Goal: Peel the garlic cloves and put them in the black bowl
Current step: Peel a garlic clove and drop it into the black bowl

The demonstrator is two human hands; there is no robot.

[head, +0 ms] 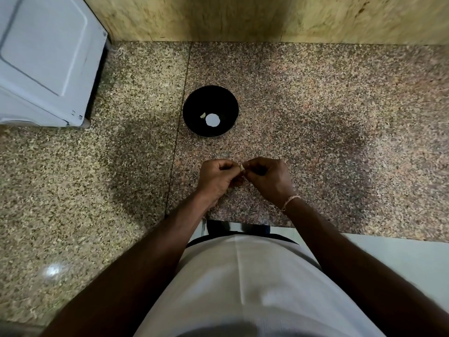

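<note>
A black bowl [210, 111] stands on the speckled granite counter [315, 117], straight ahead of me. Inside it lies one small pale peeled clove [202, 115] beside a bright round glare spot. Nearer to me, my left hand [217, 179] and my right hand [267, 178] meet fingertip to fingertip above the counter. Between them they pinch a small pale garlic clove [242, 168]; only a sliver of it shows, the rest is hidden by the curled fingers. A thin bracelet circles my right wrist.
A white appliance [46, 59] occupies the counter's far left corner. A yellowish stone wall [243, 18] runs along the back. The counter's front edge [364, 235] lies just under my forearms, with pale floor beyond it on the right.
</note>
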